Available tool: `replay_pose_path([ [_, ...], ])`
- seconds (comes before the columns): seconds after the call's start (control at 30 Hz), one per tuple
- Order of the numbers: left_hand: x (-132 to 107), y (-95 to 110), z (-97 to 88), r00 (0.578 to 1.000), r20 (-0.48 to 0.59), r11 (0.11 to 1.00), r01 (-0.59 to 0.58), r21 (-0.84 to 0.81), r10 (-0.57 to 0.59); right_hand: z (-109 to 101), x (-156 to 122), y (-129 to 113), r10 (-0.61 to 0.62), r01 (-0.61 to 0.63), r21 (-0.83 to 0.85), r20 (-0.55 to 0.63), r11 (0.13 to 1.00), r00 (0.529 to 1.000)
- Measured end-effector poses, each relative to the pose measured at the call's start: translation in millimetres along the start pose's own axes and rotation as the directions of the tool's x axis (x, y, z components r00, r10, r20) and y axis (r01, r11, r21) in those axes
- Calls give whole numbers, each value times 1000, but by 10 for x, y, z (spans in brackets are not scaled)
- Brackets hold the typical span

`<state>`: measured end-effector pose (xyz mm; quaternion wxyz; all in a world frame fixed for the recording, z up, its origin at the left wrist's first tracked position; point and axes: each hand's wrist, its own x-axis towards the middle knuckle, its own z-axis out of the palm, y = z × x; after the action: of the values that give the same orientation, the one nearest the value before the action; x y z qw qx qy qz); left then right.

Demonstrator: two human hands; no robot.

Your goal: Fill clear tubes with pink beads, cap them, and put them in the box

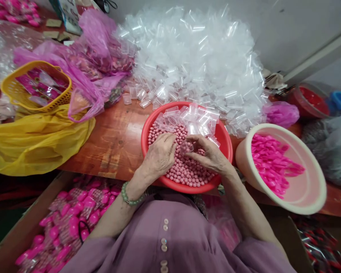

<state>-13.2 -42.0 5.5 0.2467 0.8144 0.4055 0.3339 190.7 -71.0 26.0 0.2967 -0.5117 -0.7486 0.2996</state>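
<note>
A red bowl [147, 131] on the wooden table holds many small pink beads [187, 172] and several small clear plastic cases [197, 117] at its far side. My left hand [159, 155] rests on the beads with its fingers curled, pinching among them. My right hand [208, 153] is closed around a small clear case [186, 147] just above the beads. The two hands nearly touch at the fingertips.
A big heap of clear cases [193, 57] lies behind the bowl. A pale pink basin [301, 197] with pink plastic pieces stands at the right. At the left are a yellow basket [14, 94], yellow and pink bags. A cardboard box [22, 227] of pink filled items sits below.
</note>
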Motion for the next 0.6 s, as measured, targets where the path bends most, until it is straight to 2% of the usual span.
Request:
replay_pose_path([
  [0.07,17,46,-28,999,28,984,43,-172,-39,-31,-11,-14,-1,1,68,-5,998,1000],
  [0.1,32,63,-40,996,80,957,71,-280,-50,-46,-17,-25,-6,6,99,2,995,1000],
  [0.23,106,73,-39,943,332,735,204,-647,31,-95,-34,-108,-48,39,117,75,992,996],
  [0.33,126,49,4,907,419,591,318,-741,36,-113,-61,-145,-12,5,146,51,989,999],
  [0.43,106,43,22,905,423,528,381,-759,-45,-123,-100,-102,37,-37,162,1,986,999],
  [0.53,78,69,-9,912,379,446,409,-796,-159,-116,-122,-23,66,-68,-30,-61,997,996],
  [0.6,65,94,-35,912,375,389,411,-824,-168,-84,-116,6,93,-87,-259,9,962,996],
])
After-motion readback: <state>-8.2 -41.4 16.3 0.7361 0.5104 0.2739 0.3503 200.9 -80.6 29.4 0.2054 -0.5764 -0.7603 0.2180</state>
